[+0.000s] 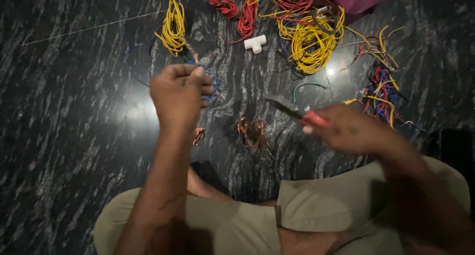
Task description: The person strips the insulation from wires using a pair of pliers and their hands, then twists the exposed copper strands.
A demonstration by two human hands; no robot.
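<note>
The left hand (179,94) is shut tight around a thin blue wire (212,82), held up over the dark shiny stone floor (64,126). The right hand (354,131) is blurry, and its grip is closed on a tool with a red handle and dark blade (297,114). A small heap of bare copper strands (253,131) lies on the floor between the hands. Far off lie a yellow wire coil (173,27), a bigger yellow wire bundle (311,40), red wire coils (237,12) and a white plastic pipe tee (255,43).
</note>
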